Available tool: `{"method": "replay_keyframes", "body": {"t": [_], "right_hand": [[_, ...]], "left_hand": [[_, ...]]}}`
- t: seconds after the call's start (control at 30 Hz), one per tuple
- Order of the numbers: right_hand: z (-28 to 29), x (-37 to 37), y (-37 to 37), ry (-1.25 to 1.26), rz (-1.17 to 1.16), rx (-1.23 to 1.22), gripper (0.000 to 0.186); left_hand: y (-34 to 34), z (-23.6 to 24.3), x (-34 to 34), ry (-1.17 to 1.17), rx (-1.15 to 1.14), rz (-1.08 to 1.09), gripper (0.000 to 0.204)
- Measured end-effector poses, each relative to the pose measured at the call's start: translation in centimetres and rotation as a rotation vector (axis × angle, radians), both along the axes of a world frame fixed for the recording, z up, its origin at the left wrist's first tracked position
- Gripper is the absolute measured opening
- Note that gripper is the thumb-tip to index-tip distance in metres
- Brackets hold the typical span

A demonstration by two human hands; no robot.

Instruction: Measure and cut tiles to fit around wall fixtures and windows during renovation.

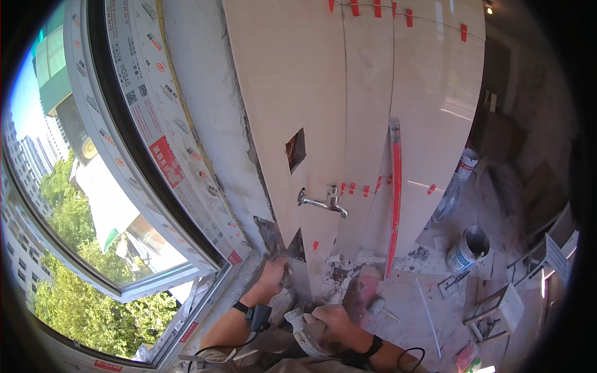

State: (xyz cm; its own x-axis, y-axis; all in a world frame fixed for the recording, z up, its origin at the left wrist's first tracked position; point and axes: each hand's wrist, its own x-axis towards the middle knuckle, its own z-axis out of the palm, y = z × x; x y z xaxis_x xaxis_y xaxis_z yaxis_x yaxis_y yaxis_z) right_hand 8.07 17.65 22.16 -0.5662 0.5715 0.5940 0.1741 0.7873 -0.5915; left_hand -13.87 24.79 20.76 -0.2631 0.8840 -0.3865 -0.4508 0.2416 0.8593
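My left hand (271,278) reaches low into the corner beside the window, against the lower edge of the tiled wall (292,74). Its fingers are curled beside a narrow grey tile piece (300,278); what they grip is hidden. A dark notch (296,244) opens in the tiling just above. Close to my body, my right hand (331,320) is closed around a dusty, pale grey object (301,329) whose kind I cannot make out. Above both hands a chrome tap (326,202) sticks out of the wall, under a square cutout (296,151).
A red level (396,205) leans upright against the tiles, near red tile clips (352,188). An open window (124,286) lies left. Rubble (341,272), a mallet (376,304), a white strip (428,317), a bucket (463,252) and a small stand (500,311) occupy the floor.
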Motion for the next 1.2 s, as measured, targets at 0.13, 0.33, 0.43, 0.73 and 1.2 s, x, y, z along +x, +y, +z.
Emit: {"method": "replay_keyframes", "body": {"t": [0.13,0.33,0.43,0.73,1.2], "right_hand": [[-0.9,-0.7,0.2,0.033,-0.018,-0.094,0.027],[-2.3,0.3,0.5,0.286,0.240,-0.058,0.019],[-5.2,-1.2,2.2,-0.188,-0.128,-0.239,0.018],[2.6,0.0,0.4,0.063,0.043,0.057,0.028],[-2.3,-0.8,1.4,-0.149,-0.105,-0.234,0.015]], "left_hand": [[0.0,-0.1,-0.4,0.099,-0.045,-0.017,0.019],[0.7,-0.4,0.2,0.039,-0.019,0.028,0.021],[1.0,-0.6,-0.4,0.050,-0.036,0.000,0.022],[-2.0,3.2,0.8,0.025,-0.022,0.033,0.020],[-1.7,3.1,1.2,0.034,-0.042,0.089,0.021]]}}
